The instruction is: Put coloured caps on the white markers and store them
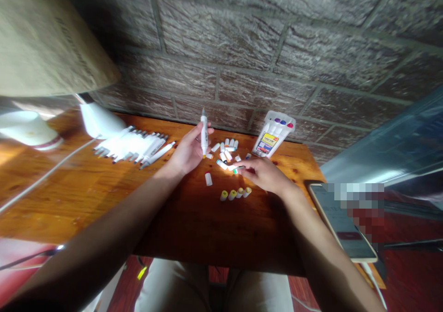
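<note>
My left hand [188, 153] is closed around a white marker [204, 134], which stands nearly upright with its bare grey tip up and a yellow lower end. Lower and to the right, my right hand [263, 173] has its fingertips together at a white cap with a green end [236, 171], at the edge of a cluster of loose marker caps [228, 155]. A single cap with a red end [208, 179] lies nearer me. Closer still, several caps with yellow and orange ends [232, 195] form a short row.
Uncapped white markers [133, 145] lie side by side on the wooden table [180, 215]. A clear marker case [275, 134] with several markers stands by the brick wall. A lamp [98, 118] and white cup [32, 129] are left; a phone [341, 224] is at the right edge.
</note>
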Motion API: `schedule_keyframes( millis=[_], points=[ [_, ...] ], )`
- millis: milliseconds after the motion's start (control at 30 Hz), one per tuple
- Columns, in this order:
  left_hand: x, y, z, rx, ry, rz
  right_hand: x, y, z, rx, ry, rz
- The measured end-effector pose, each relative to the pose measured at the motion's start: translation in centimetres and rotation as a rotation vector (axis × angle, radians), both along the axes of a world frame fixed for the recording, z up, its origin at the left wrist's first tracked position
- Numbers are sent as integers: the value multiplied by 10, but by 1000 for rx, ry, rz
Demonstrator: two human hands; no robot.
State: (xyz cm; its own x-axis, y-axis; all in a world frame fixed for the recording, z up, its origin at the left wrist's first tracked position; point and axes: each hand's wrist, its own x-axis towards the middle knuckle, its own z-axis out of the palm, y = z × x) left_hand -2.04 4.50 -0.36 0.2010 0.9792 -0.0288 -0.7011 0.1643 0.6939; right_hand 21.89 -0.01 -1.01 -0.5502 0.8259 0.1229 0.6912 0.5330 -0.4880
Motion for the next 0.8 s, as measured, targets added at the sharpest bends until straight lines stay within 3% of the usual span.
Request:
schedule_keyframes(
  millis=[200, 333, 433, 633, 800],
  points=[
    [-1, 1, 2, -9, -9, -3, -11, 13, 15, 97, 141, -207],
    [-4, 2, 2, -9, -19, 0, -44, 45, 39, 11, -255, -425],
    [-6, 4, 1, 7, -41, 6, -67, 72, 47, -51, -362, -529],
    [-7, 4, 1, 17, -72, 3, -82, 103, 34, -145, -434, -600],
    [-7, 2, 3, -5, -78, 13, -68, 96, 40, -90, -312, -538]
  ],
)
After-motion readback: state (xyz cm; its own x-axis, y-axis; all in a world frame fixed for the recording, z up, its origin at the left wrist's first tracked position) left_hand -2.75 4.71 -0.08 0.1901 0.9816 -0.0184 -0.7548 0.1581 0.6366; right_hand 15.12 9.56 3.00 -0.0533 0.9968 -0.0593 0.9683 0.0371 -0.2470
